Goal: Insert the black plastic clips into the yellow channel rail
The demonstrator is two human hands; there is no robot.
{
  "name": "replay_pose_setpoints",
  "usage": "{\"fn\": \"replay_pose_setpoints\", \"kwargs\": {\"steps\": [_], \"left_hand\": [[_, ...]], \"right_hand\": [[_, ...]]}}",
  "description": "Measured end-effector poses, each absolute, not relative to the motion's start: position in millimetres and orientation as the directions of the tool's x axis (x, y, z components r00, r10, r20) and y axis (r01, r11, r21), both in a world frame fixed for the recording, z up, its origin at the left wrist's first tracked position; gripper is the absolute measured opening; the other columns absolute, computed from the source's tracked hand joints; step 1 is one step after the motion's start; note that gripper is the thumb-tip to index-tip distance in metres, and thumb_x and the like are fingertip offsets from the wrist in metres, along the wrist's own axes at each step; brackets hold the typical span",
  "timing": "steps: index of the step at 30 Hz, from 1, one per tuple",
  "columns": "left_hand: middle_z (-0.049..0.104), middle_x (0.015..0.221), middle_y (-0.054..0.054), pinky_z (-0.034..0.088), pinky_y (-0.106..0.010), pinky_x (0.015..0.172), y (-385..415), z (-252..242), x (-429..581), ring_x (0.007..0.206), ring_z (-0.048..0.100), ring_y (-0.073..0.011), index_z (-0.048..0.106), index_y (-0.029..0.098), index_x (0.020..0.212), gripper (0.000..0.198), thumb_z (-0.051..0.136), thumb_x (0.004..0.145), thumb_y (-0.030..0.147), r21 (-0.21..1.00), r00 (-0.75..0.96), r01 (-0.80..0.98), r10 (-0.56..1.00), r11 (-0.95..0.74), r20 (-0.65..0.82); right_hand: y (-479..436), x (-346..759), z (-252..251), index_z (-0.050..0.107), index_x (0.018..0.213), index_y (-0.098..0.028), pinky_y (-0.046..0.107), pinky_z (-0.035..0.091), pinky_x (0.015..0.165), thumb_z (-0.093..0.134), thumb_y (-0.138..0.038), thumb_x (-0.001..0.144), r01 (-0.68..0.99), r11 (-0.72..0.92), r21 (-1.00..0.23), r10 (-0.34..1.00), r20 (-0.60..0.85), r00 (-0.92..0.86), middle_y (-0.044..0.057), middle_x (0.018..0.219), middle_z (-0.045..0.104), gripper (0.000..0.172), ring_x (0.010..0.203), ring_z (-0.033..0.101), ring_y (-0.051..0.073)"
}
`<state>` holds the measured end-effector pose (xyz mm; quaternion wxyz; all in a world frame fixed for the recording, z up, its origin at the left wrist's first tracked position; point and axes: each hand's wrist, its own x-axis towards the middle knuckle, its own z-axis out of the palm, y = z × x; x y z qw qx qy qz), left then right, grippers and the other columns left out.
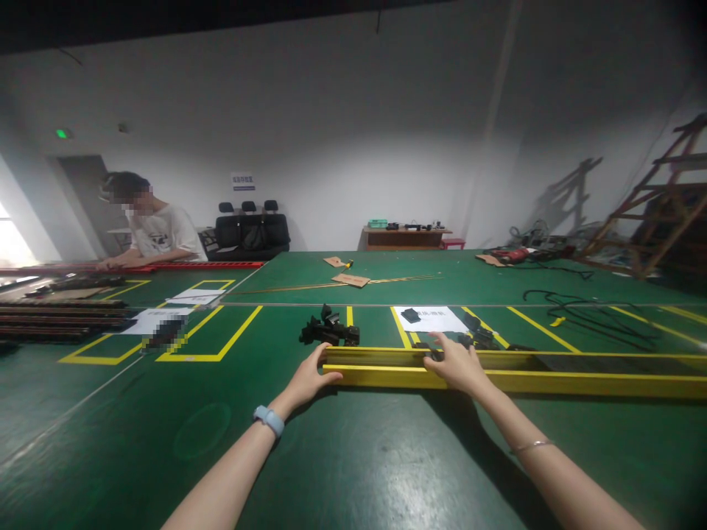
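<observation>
The rail (524,372) is bright yellow, its inside channel darker. The table (353,456) is glossy dark green, marked with yellow lines (210,358) that form rectangles. A pile of parts (330,331) is black. The paper (436,319) is white with faint print and a black piece on it. The wristband (269,419) is pale blue and the bracelet (533,444) silver. The far bars (210,265) are red, the cardboard (350,280) brown, and the wall (331,147) white.

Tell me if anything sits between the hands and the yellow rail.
Nothing visible does. The left hand holds the yellow rail at its left end; the right hand rests on it. Black parts lie beyond it.
</observation>
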<state>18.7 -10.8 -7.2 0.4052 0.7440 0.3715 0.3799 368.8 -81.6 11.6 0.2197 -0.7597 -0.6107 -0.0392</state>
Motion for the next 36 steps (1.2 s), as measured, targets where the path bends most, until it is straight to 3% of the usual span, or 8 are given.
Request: {"fn": "replay_pose_setpoints", "kwargs": {"steps": [5, 12, 15, 18, 22, 26, 30, 36], "left_hand": [[0.061, 0.126, -0.012, 0.04, -0.038, 0.102, -10, -9, 20, 0.118, 0.056, -0.0271, 0.051, 0.02, 0.125, 0.068, 0.077, 0.064, 0.038, 0.89, 0.428, 0.232, 0.863, -0.393, 0.27], [0.06, 0.128, -0.013, 0.039, -0.039, 0.104, -8, -11, 20, 0.119, 0.055, -0.0274, 0.051, 0.02, 0.125, 0.068, 0.077, 0.064, 0.038, 0.894, 0.42, 0.228, 0.867, -0.385, 0.267], [0.059, 0.129, -0.014, 0.038, -0.039, 0.104, -7, -11, 19, 0.119, 0.055, -0.0269, 0.05, 0.018, 0.126, 0.07, 0.077, 0.065, 0.039, 0.889, 0.441, 0.225, 0.855, -0.399, 0.273], [0.058, 0.13, -0.015, 0.038, -0.038, 0.105, -7, -12, 18, 0.12, 0.054, -0.0268, 0.049, 0.018, 0.128, 0.07, 0.076, 0.066, 0.04, 0.883, 0.443, 0.233, 0.853, -0.408, 0.277], [0.058, 0.13, -0.014, 0.039, -0.04, 0.104, -7, -12, 18, 0.12, 0.054, -0.0275, 0.05, 0.019, 0.127, 0.069, 0.075, 0.067, 0.041, 0.881, 0.436, 0.241, 0.856, -0.407, 0.276], [0.057, 0.13, -0.015, 0.038, -0.042, 0.105, -6, -13, 17, 0.121, 0.054, -0.0282, 0.05, 0.019, 0.128, 0.07, 0.074, 0.067, 0.042, 0.88, 0.442, 0.241, 0.853, -0.41, 0.277], [0.056, 0.132, -0.016, 0.036, -0.042, 0.106, -4, -16, 17, 0.122, 0.053, -0.0282, 0.047, 0.018, 0.13, 0.072, 0.074, 0.068, 0.042, 0.88, 0.452, 0.242, 0.85, -0.409, 0.271], [0.056, 0.133, -0.015, 0.037, -0.041, 0.105, -4, -15, 19, 0.123, 0.052, -0.0288, 0.049, 0.018, 0.128, 0.071, 0.075, 0.067, 0.042, 0.891, 0.446, 0.233, 0.857, -0.39, 0.259]], "right_hand": [[-84, 373, 12, 0.068, 0.098, -0.022, 0.067, 0.009, 0.104, 0.049, -0.048, 0.079, 0.968, -0.153, -0.199, 0.93, 0.303, 0.209, 0.009, 0.104, 0.068, 0.038, 0.102, 0.059, 0.031], [-82, 415, 15, 0.067, 0.113, -0.028, 0.053, 0.013, 0.112, 0.044, -0.026, 0.078, 0.967, -0.022, -0.253, 0.976, 0.206, 0.076, 0.004, 0.115, 0.067, 0.042, 0.112, 0.057, 0.025], [-88, 445, 12, 0.068, 0.11, -0.029, 0.056, 0.011, 0.111, 0.046, -0.027, 0.077, 0.971, -0.084, -0.225, 0.967, 0.216, 0.134, 0.003, 0.117, 0.066, 0.039, 0.114, 0.056, 0.027], [-102, 482, 5, 0.069, 0.107, -0.028, 0.065, 0.007, 0.107, 0.052, -0.04, 0.077, 0.948, -0.229, -0.219, 0.927, 0.247, 0.281, 0.008, 0.118, 0.064, 0.036, 0.113, 0.055, 0.033], [-125, 526, -5, 0.069, 0.109, -0.028, 0.069, 0.005, 0.103, 0.052, -0.055, 0.078, 0.912, -0.371, -0.176, 0.84, 0.355, 0.411, 0.014, 0.124, 0.059, 0.045, 0.118, 0.048, 0.038], [-136, 549, -9, 0.069, 0.111, -0.027, 0.066, 0.009, 0.1, 0.048, -0.054, 0.082, 0.915, -0.374, -0.148, 0.83, 0.386, 0.402, 0.019, 0.125, 0.057, 0.045, 0.119, 0.046, 0.038], [-134, 563, -12, 0.069, 0.113, -0.028, 0.065, 0.011, 0.099, 0.044, -0.046, 0.086, 0.93, -0.337, -0.149, 0.859, 0.356, 0.368, 0.018, 0.123, 0.059, 0.041, 0.12, 0.047, 0.036], [-129, 583, -17, 0.067, 0.115, -0.03, 0.071, -0.01, 0.1, 0.045, -0.042, 0.085, 0.931, -0.277, -0.236, 0.9, 0.276, 0.338, 0.01, 0.126, 0.059, 0.038, 0.122, 0.047, 0.038]]}}
